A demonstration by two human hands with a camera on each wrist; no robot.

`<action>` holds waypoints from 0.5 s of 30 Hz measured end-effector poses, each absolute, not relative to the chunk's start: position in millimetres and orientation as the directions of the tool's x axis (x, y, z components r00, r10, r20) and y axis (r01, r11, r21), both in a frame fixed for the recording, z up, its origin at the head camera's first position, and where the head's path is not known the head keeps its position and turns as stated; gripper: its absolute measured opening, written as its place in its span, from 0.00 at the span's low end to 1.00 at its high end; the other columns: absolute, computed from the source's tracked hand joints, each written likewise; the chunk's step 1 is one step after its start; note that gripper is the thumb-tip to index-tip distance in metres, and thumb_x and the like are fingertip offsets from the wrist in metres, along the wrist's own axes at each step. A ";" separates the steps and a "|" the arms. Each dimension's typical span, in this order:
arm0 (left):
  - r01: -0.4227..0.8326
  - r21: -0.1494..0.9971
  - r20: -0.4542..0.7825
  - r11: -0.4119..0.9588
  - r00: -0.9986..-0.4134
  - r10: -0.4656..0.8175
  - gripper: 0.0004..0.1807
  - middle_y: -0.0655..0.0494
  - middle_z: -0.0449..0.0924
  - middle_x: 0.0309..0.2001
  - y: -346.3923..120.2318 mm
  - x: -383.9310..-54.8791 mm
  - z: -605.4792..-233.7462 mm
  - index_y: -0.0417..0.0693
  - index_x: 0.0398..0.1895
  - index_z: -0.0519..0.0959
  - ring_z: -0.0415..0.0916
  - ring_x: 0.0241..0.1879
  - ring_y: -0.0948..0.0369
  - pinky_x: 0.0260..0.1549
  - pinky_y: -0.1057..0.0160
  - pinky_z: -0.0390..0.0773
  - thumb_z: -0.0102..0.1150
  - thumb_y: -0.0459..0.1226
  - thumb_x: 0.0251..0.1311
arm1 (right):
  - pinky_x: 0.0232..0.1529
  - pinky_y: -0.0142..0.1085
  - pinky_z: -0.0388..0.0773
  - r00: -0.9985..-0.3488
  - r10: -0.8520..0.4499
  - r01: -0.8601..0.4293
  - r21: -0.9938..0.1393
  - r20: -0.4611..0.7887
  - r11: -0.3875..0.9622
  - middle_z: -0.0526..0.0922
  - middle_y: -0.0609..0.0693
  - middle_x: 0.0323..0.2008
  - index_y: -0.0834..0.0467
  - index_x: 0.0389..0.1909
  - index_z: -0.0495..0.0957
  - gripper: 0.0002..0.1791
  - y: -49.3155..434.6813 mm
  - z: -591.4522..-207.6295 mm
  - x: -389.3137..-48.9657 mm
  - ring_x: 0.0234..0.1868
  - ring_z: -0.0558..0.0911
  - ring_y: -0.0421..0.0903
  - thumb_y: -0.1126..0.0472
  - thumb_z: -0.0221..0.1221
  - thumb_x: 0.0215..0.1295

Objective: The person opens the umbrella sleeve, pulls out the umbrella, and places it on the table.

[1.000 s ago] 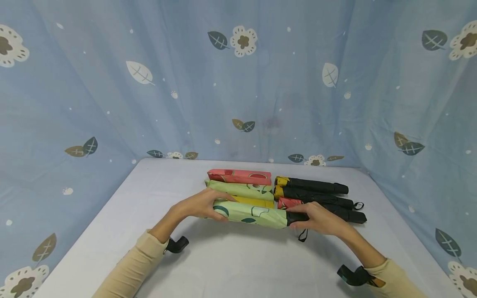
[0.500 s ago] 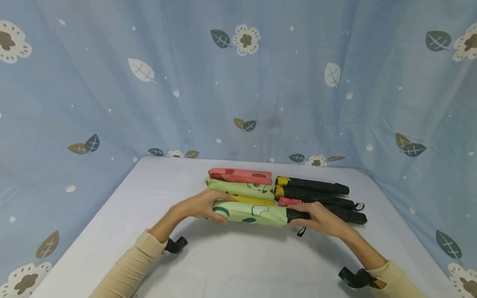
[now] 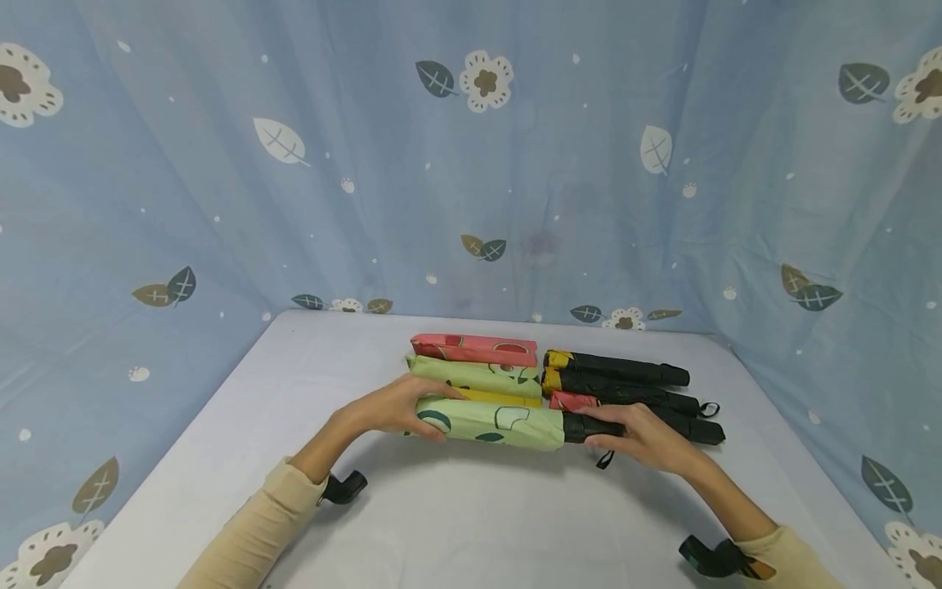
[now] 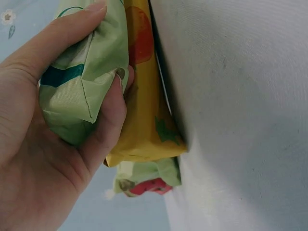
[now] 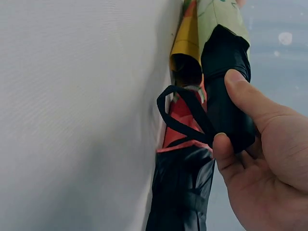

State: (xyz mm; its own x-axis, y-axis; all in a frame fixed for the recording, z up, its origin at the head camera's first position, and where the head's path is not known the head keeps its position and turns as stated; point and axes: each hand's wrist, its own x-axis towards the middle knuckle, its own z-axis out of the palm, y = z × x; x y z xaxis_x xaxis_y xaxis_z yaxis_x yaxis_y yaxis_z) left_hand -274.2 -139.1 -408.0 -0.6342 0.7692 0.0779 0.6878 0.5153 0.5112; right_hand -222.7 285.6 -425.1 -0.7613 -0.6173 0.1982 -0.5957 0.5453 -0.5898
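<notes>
A light green fabric sleeve (image 3: 489, 422) with a dark green print lies level between my hands, with a black folded umbrella (image 3: 581, 426) sticking out of its right end. My left hand (image 3: 405, 406) grips the sleeve's left end, thumb on one side and fingers on the other. With my right hand (image 3: 640, 439) I pinch the black end of the umbrella; its wrist strap (image 5: 185, 113) hangs in a loop beside the fingers. Close behind the held sleeve is a yellow sleeve (image 4: 144, 110), partly hidden by it in the head view. The umbrella's part inside the sleeve is hidden.
Behind lie a red watermelon-print sleeve (image 3: 474, 348) and another green sleeve (image 3: 471, 375). On the right, black folded umbrellas (image 3: 618, 367) lie in a row, two with yellow tips, the front one (image 3: 692, 424) with a red part. A blue patterned curtain (image 3: 471, 164) surrounds the white table (image 3: 471, 523).
My right hand has shifted right with the umbrella's end, and more black shows outside the green sleeve. The left hand and sleeve have moved very slightly left.
</notes>
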 end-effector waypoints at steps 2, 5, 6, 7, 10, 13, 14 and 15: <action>0.689 0.510 0.078 0.515 -0.633 0.770 0.34 0.63 0.78 0.61 -139.5 -273.7 -408.1 0.62 0.63 0.75 0.74 0.58 0.63 0.54 0.58 0.76 0.75 0.46 0.50 | 0.21 0.25 0.65 -0.765 -0.613 -0.593 -0.590 0.199 0.548 0.80 0.56 0.60 0.55 0.64 0.75 0.25 288.0 -426.2 -222.2 0.13 0.46 0.24 0.53 0.62 0.66; 0.688 0.509 0.075 0.517 -0.634 0.770 0.34 0.62 0.77 0.62 -140.0 -273.1 -407.4 0.61 0.64 0.75 0.73 0.62 0.61 0.58 0.54 0.75 0.74 0.45 0.51 | 0.24 0.26 0.68 -0.772 -0.606 -0.584 -0.593 0.194 0.554 0.80 0.55 0.59 0.55 0.64 0.75 0.26 292.3 -426.7 -221.3 0.15 0.49 0.25 0.53 0.61 0.67; 0.688 0.510 0.074 0.516 -0.633 0.771 0.34 0.62 0.77 0.62 -140.3 -273.0 -406.9 0.60 0.64 0.75 0.73 0.62 0.60 0.59 0.53 0.75 0.74 0.44 0.51 | 0.25 0.27 0.68 -0.774 -0.603 -0.583 -0.590 0.195 0.558 0.81 0.55 0.59 0.55 0.63 0.75 0.26 293.7 -426.4 -220.8 0.16 0.49 0.26 0.53 0.61 0.67; 0.689 0.512 0.075 0.513 -0.631 0.772 0.34 0.61 0.76 0.62 -140.5 -272.8 -406.5 0.60 0.64 0.75 0.73 0.63 0.59 0.59 0.52 0.74 0.74 0.44 0.51 | 0.25 0.27 0.68 -0.776 -0.600 -0.583 -0.588 0.195 0.561 0.81 0.56 0.58 0.56 0.63 0.75 0.26 295.1 -426.1 -220.2 0.16 0.49 0.26 0.53 0.61 0.67; 0.694 0.510 0.081 0.507 -0.626 0.775 0.34 0.60 0.76 0.62 -141.5 -272.3 -406.2 0.59 0.64 0.75 0.72 0.63 0.58 0.59 0.51 0.74 0.74 0.43 0.51 | 0.27 0.27 0.69 -0.776 -0.598 -0.587 -0.575 0.199 0.570 0.82 0.55 0.57 0.56 0.63 0.75 0.25 299.5 -424.6 -218.4 0.17 0.55 0.25 0.53 0.61 0.67; 0.693 0.511 0.081 0.508 -0.627 0.775 0.34 0.60 0.76 0.63 -142.7 -271.6 -406.2 0.58 0.65 0.75 0.73 0.63 0.57 0.59 0.51 0.75 0.74 0.43 0.51 | 0.30 0.26 0.72 -0.769 -0.603 -0.603 -0.555 0.213 0.573 0.83 0.54 0.56 0.55 0.63 0.75 0.25 303.8 -423.4 -217.0 0.23 0.69 0.24 0.54 0.61 0.67; 0.690 0.512 0.077 0.512 -0.630 0.772 0.34 0.60 0.76 0.63 -143.2 -271.5 -406.2 0.58 0.65 0.74 0.73 0.63 0.58 0.59 0.52 0.75 0.74 0.43 0.51 | 0.32 0.26 0.73 -0.767 -0.604 -0.608 -0.549 0.217 0.574 0.83 0.53 0.56 0.55 0.63 0.75 0.24 305.4 -423.0 -216.7 0.27 0.73 0.25 0.54 0.61 0.67; 0.686 0.514 0.075 0.515 -0.634 0.770 0.34 0.60 0.76 0.63 -143.7 -271.4 -406.1 0.58 0.65 0.74 0.73 0.63 0.58 0.58 0.52 0.75 0.74 0.43 0.51 | 0.35 0.27 0.74 -0.763 -0.606 -0.614 -0.542 0.223 0.573 0.84 0.53 0.55 0.55 0.63 0.75 0.24 306.9 -422.4 -216.3 0.31 0.76 0.27 0.54 0.61 0.67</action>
State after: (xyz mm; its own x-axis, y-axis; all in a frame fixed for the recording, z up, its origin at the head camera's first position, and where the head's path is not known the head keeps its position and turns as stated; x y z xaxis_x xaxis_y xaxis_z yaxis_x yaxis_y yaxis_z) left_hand -271.4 -143.7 -406.1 -0.6339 0.7698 0.0751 0.6861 0.5148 0.5140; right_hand -216.3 306.9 -422.4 -0.7633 -0.6062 0.2233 -0.6141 0.5734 -0.5423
